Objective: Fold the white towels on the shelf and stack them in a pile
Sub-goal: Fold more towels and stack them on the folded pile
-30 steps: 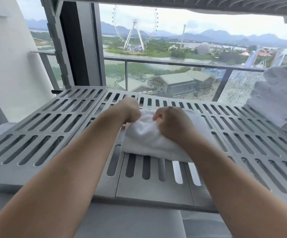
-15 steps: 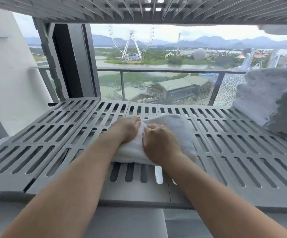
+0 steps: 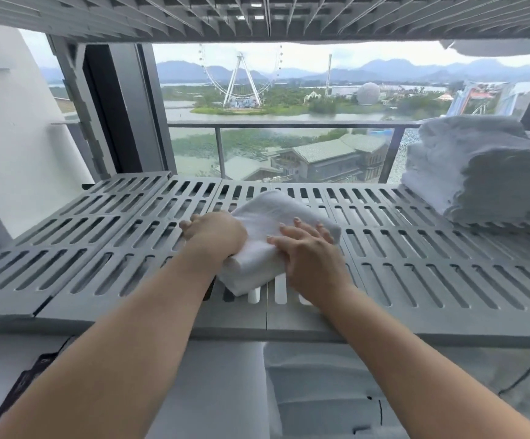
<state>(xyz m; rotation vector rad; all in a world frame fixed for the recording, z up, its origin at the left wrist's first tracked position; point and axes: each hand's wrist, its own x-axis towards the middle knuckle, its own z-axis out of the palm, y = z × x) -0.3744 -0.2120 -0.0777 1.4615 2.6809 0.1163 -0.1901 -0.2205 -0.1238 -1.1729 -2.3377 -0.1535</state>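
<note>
Slatted shelf (image 3: 99,248), towel (image 3: 267,223) under both hands (image 3: 214,236) (image 3: 308,258)

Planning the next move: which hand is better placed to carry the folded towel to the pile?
Probably the right hand: it lies flat on the folded towel, on the side nearest the pile. The left hand grips the opposite edge.

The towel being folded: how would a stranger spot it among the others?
Find the grey slatted shelf before the balcony window. At its middle lies a folded white towel, under the left hand and right hand. Unlike the tall pile at the shelf's right end, it lies alone.
</note>
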